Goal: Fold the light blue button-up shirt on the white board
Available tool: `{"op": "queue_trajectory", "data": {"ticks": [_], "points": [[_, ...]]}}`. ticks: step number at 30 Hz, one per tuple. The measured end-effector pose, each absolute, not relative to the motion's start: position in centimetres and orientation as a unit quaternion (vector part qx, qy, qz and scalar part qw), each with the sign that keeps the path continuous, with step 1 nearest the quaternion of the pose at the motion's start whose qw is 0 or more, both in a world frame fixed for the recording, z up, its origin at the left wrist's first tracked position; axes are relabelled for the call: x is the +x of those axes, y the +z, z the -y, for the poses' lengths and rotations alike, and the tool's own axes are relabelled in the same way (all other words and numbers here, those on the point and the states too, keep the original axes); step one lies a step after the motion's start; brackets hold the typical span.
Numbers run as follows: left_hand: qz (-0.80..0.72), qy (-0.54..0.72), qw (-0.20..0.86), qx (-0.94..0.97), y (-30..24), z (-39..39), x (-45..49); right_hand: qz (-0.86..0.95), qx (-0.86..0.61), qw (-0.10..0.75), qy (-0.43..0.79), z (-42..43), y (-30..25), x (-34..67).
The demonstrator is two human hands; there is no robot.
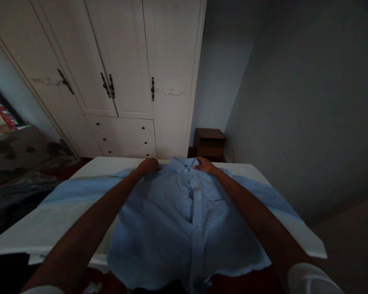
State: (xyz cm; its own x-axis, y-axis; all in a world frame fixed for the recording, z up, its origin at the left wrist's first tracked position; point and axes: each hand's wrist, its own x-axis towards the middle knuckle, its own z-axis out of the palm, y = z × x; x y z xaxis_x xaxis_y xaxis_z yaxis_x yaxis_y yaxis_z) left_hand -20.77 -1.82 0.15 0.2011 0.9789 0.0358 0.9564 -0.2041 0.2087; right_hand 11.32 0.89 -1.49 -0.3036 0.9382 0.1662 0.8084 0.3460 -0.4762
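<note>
A light blue button-up shirt (159, 216) lies face up on a white table (67, 218), its sleeves spread out to both sides and its lower hem hanging past the near edge. The collar points to the far edge, and the front placket hangs partly apart. At the shoulder left of the collar, my left hand (148, 165) is closed on the fabric. My right hand (205, 165) grips the shirt just right of the collar, thumb on top. Some fingers of both hands are hidden from view.
Beyond the table stands a white wardrobe (125, 98) with dark handles and drawers. A small brown cabinet (210, 141) sits in the corner by the grey wall (309, 102). Dark cloth (15, 200) is heaped at the left.
</note>
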Motion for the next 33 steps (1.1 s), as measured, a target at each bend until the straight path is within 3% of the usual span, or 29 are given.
{"op": "queue_trajectory", "data": {"ticks": [11,20,30,33], "points": [[-0.718,0.173,0.001,0.674,2.8,-2.2,-20.2,0.749,-0.591,0.267,0.137,-6.3,1.3,10.2],[-0.726,0.123,-0.036,0.676,-0.1,-1.7,-18.0,0.740,-0.632,0.208,0.099,-5.4,-2.4,8.9],[-0.636,0.178,-0.144,0.737,0.4,1.7,-15.9,0.746,-0.617,0.249,-0.011,-1.0,-2.2,10.0],[-0.548,0.159,-0.093,0.816,0.2,3.3,-14.2,0.804,-0.541,0.242,-0.042,1.6,-2.5,9.9]]}}
